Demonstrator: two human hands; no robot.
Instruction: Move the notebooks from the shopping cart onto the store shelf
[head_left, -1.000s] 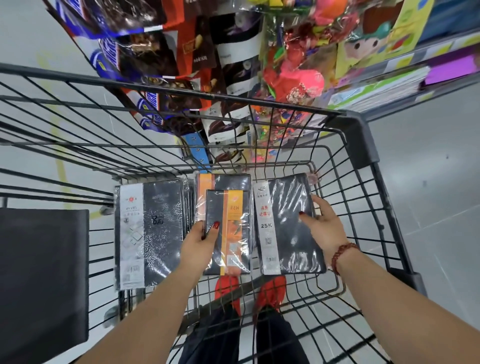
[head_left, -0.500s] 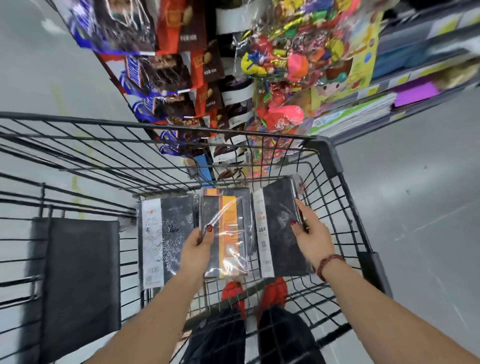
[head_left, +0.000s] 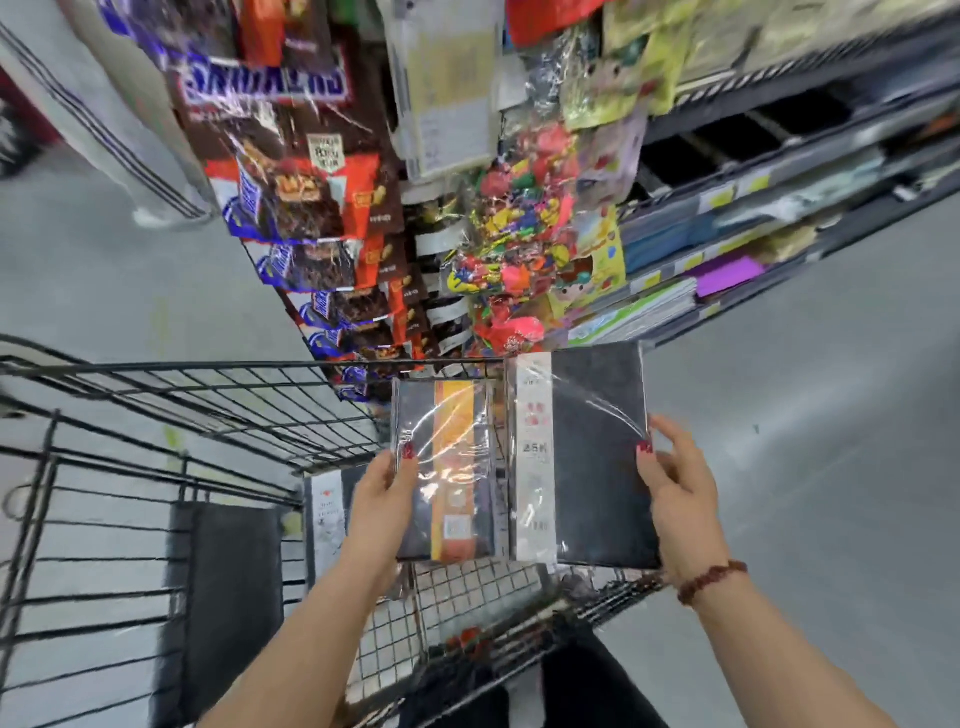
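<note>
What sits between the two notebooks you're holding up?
Nothing: head view shows a narrow gap between the orange-banded notebook and the black notebook, only cart wire behind it.

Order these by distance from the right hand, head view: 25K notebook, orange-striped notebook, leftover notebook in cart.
1. 25K notebook, gripped by the right hand.
2. Orange-striped notebook, in the left hand.
3. Leftover notebook, in the cart, lower left.
</note>
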